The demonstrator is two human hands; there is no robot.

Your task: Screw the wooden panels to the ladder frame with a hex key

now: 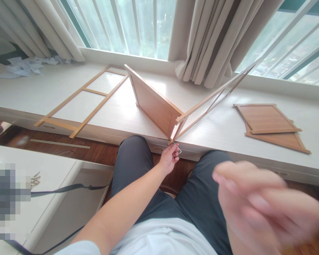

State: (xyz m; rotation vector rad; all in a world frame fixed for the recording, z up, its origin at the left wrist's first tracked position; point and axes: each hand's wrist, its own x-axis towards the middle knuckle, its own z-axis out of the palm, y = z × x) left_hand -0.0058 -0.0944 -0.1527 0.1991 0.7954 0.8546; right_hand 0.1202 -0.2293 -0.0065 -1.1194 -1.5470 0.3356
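Observation:
My left hand [169, 158] is closed on a small bent metal hex key [178, 150], at the lower front corner of a standing wooden assembly. There a solid wooden panel [155, 97] joins an open wooden frame [202, 106] at an angle, both upright near the front edge of the white ledge. The hex key's tip is hidden, so I cannot tell whether it sits in a screw. My right hand [263, 202] is raised close to the camera on the right, away from the wood. It is smeared by motion and its fingers look bent.
A second open wooden frame [89, 90] lies flat on the ledge [122, 109] at the left. Two wooden panels [266, 118] overlap at the right. Crumpled paper [23, 67] lies far left, near the curtains. Small metal pieces [35, 180] rest on a white table [58, 166].

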